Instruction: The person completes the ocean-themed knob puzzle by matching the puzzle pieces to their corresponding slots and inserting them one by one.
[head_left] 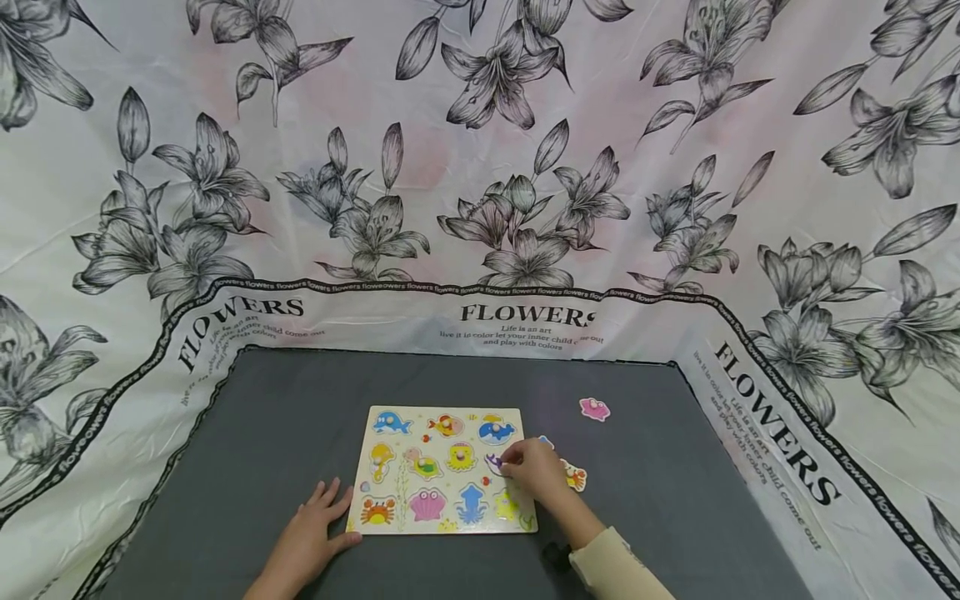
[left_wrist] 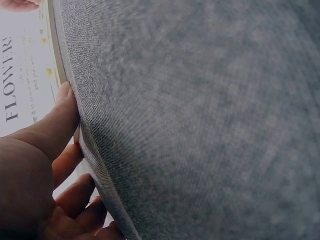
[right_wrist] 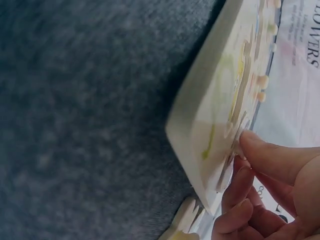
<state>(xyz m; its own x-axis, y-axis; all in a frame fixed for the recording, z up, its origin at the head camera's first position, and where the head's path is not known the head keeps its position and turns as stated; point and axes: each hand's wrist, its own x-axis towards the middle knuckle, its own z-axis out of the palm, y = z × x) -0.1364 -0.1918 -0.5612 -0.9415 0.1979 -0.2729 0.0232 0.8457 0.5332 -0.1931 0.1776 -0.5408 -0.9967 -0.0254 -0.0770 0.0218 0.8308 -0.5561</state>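
A wooden sea-animal puzzle board (head_left: 442, 533) lies on the dark tabletop with knobbed pieces in it, among them a crab (head_left: 377, 510), a pink shell (head_left: 427, 504) and a blue squid (head_left: 472, 504). At its right side my right hand (head_left: 534, 471) pinches a purple puzzle piece (head_left: 492, 461) between thumb and fingers. Fingers cover much of that piece, so its animal is unclear. The right wrist view shows the piece at the board's surface. My left hand (head_left: 311, 533) rests at the board's lower left corner, thumb and fingers spread and touching its edges.
A pink puzzle piece (head_left: 595, 409) lies on the grey tabletop (head_left: 645, 467) beyond the board's right side. Closer in, an orange piece (head_left: 575, 477) and a blue piece (head_left: 547, 441) sit partly behind my right hand. Flower-printed cloth (head_left: 525, 325) surrounds the tabletop.
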